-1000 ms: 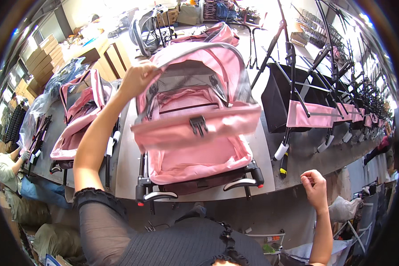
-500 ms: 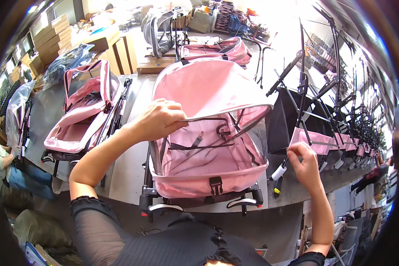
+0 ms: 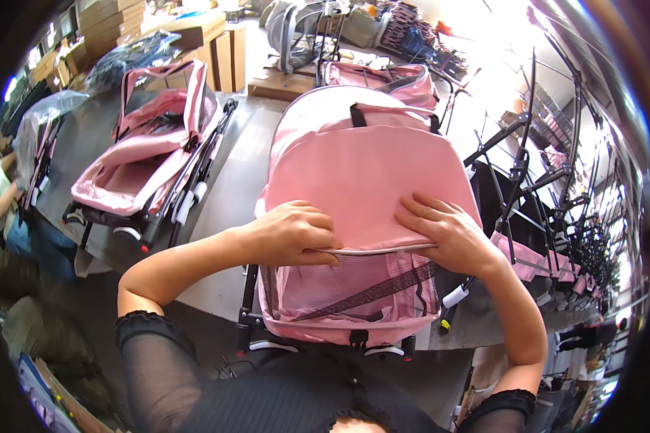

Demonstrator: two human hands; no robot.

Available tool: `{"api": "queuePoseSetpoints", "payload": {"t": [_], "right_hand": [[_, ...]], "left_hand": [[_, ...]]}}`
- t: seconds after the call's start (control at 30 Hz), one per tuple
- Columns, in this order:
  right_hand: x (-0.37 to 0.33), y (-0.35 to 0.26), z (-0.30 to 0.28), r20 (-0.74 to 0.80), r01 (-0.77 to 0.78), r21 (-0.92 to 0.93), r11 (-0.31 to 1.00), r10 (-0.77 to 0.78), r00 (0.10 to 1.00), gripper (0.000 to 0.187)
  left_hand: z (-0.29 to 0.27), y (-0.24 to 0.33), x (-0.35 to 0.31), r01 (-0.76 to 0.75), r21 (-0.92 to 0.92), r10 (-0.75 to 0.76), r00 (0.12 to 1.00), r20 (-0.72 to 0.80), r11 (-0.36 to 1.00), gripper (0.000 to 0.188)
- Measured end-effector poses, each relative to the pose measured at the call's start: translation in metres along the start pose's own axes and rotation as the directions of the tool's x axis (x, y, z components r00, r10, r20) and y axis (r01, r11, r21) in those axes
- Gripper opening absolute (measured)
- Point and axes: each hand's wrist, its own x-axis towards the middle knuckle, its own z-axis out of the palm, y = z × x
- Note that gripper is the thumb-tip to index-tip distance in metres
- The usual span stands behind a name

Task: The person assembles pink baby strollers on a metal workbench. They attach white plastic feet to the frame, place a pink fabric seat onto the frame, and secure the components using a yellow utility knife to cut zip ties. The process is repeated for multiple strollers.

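A pink pet stroller basket on a dark frame stands in front of me, its canopy (image 3: 372,184) pulled down over most of the opening. My left hand (image 3: 292,234) is closed on the canopy's pale front edge, fingers curled and thumb near the rim. Flat against the canopy's right front lies my right hand (image 3: 448,227), fingers stretched and apart; its thumb is hidden. Below the edge show the pink mesh window (image 3: 318,285) with a dark strap slanting across it, and a black buckle (image 3: 358,338) on the front.
Another pink stroller (image 3: 115,177) stands at the left on the grey table (image 3: 217,184). Black folding frames (image 3: 523,169) with pink fabric line the right side. A further pink basket (image 3: 412,83) and cardboard boxes (image 3: 278,85) sit behind. At the far left a person (image 3: 3,195) works.
The canopy has come down and forward, covering the interior seen before. My right hand has moved from beside the stroller onto the canopy; my left hand still grips its edge. The view has shifted.
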Motion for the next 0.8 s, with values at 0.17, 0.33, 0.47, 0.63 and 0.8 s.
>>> {"api": "queuePoseSetpoints", "payload": {"t": [0.17, 0.33, 0.47, 0.63, 0.8], "right_hand": [[-0.009, -0.003, 0.010, -0.021, -0.011, -0.006, 1.000, 0.011, 1.000, 0.049], [-0.003, 0.000, 0.008, -0.016, 0.037, 0.003, 0.999, -0.037, 0.999, 0.050], [0.000, -0.002, 0.006, 0.020, -0.015, 0.026, 1.000, 0.015, 1.000, 0.051], [0.002, 0.000, 0.009, -0.015, -0.019, 0.036, 0.999, 0.019, 1.000, 0.052], [0.018, 0.014, -0.003, -0.400, -0.195, -0.164, 0.967, 0.115, 0.909, 0.066]], "left_hand": [[-0.012, -0.019, -0.018, 0.187, -0.236, -0.259, 0.907, -0.331, 0.954, 0.021], [-0.020, -0.075, 0.018, 0.363, 0.165, -0.165, 0.722, -0.672, 0.917, 0.043], [-0.002, -0.098, 0.038, 0.457, -0.258, -0.504, 0.573, -0.646, 0.851, 0.029], [0.007, -0.106, 0.042, 0.389, -0.245, -0.439, 0.561, -0.702, 0.888, 0.017], [-0.011, -0.142, 0.045, 0.455, -0.172, -0.448, 0.615, -0.649, 0.874, 0.018]]}}
